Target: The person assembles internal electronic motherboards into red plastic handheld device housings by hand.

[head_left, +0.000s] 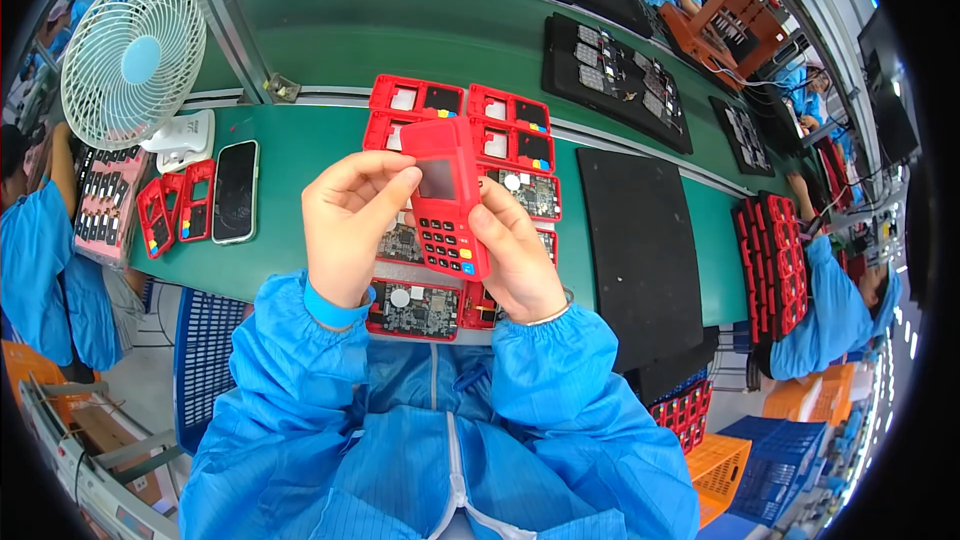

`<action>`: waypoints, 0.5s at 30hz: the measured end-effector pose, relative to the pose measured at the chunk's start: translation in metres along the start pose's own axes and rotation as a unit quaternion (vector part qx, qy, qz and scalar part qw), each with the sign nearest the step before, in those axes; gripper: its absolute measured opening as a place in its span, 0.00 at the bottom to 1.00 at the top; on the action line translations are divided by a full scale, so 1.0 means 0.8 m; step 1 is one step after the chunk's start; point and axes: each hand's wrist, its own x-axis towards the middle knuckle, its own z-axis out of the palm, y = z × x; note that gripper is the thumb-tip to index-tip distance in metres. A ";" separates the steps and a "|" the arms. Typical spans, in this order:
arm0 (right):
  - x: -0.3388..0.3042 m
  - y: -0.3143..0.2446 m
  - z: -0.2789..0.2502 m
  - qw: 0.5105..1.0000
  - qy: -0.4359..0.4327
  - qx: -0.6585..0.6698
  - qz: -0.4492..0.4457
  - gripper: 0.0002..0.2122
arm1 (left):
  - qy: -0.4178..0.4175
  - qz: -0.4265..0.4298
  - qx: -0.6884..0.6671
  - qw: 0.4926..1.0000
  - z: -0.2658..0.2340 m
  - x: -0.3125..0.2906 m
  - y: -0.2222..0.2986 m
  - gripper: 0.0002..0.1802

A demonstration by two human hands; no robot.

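Note:
A red handheld payment terminal (446,130) with a grey screen and a black keypad is held up in front of me, slightly tilted. My left hand (355,210) pinches at its left edge beside the screen, thumb and fingertips together. On the opposite side, my right hand (522,258) grips the terminal's lower right edge, thumb on the front. Beneath it, on the green bench, lie red housing halves (508,108) in rows, and nearer to me several open ones with green circuit boards (415,310). The terminal and my hands hide part of these rows.
Left on the bench are a phone (236,192), loose red frames (197,200) and a white fan (140,60). A black mat (640,250) lies to the right. Beyond runs a green conveyor (400,30) with black trays (615,80). Co-workers (835,290) sit on both sides.

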 end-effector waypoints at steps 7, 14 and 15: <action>0.024 -0.016 0.009 0.762 0.033 -0.607 -0.223 0.23 | 0.082 0.029 -0.056 0.995 -0.061 0.014 -0.021 0.18; 0.084 0.014 -0.010 0.607 -0.065 -0.758 -0.231 0.14 | 0.156 -0.030 -0.009 0.987 -0.153 0.019 -0.063 0.14; 0.083 0.019 -0.015 0.600 -0.068 -0.765 -0.223 0.14 | 0.138 -0.049 0.018 0.989 -0.157 0.017 -0.070 0.13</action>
